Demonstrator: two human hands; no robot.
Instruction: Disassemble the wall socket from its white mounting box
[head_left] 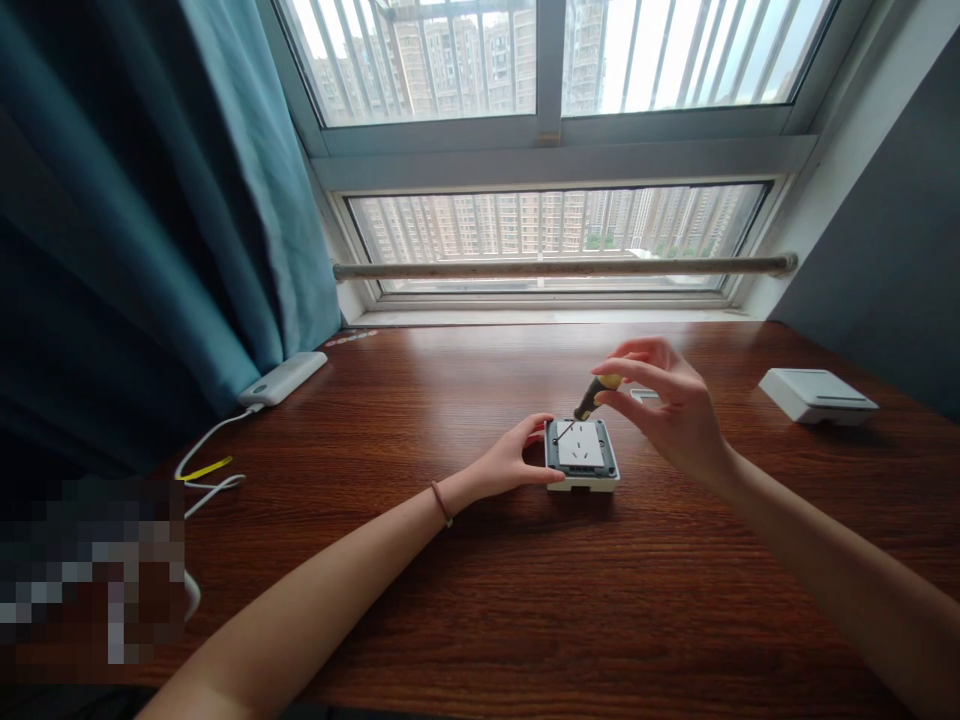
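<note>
A wall socket (pixel 583 455) with a grey frame and white centre lies flat on the wooden desk (pixel 525 600). My left hand (pixel 514 462) grips its left edge, fingers and thumb closed around the side. My right hand (pixel 667 405) pinches a small screwdriver (pixel 592 398) with a yellow and black handle. The tool slants down to the left, its tip at the socket's upper left corner.
A small white piece (pixel 645 396) lies just behind my right hand. A white box-like part (pixel 816 394) rests at the right of the desk. A white power bank (pixel 283 378) with a white cable (pixel 210 465) lies at the left by the teal curtain (pixel 150 220). A window spans the back.
</note>
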